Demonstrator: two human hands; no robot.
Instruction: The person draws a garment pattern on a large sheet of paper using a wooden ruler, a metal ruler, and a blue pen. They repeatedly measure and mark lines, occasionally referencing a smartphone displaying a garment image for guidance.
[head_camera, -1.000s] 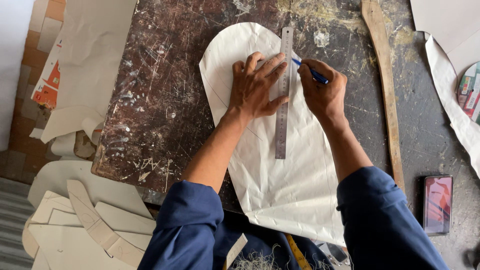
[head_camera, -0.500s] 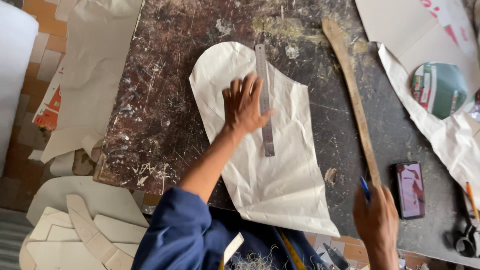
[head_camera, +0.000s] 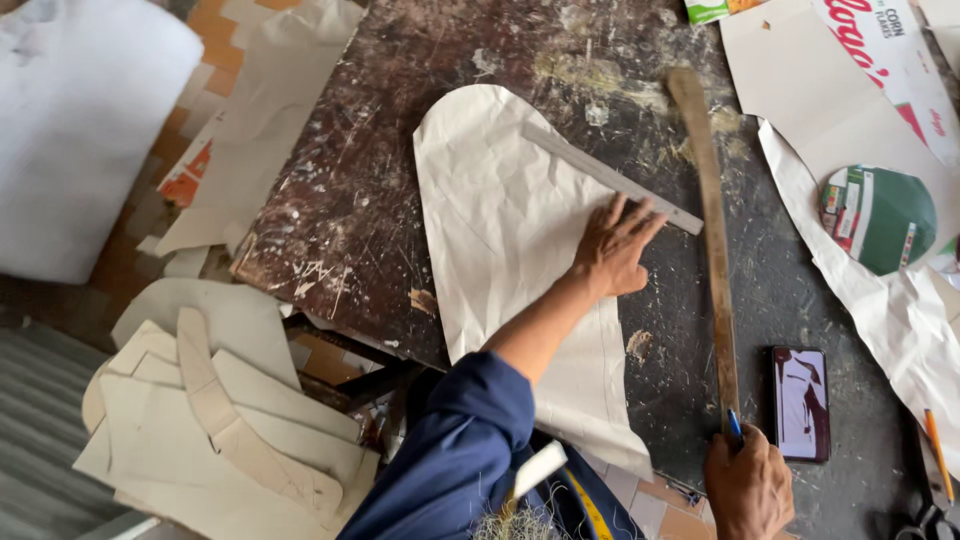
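So the left hand (head_camera: 612, 250) is spread flat, fingers open, pressing down on the metal ruler (head_camera: 612, 178), which lies at a slant across the upper right part of the white paper pattern (head_camera: 510, 260). That pattern piece (rounded at the top, straight down the sides) sits in the middle of the scratched dark worktable (head_camera: 400, 120), with its lower edge hanging a bit over the near side. The right hand (head_camera: 748, 488) is down at the table's near edge, curled around a blue pen (head_camera: 735, 425), right at the lower end of the long wooden stick (head_camera: 712, 240) and just beside a phone (head_camera: 800, 402). Progress-wise, I'd say the paper shape looks cut out already; a faint line seems to run near its right edge, though I can't tell what marking is left.
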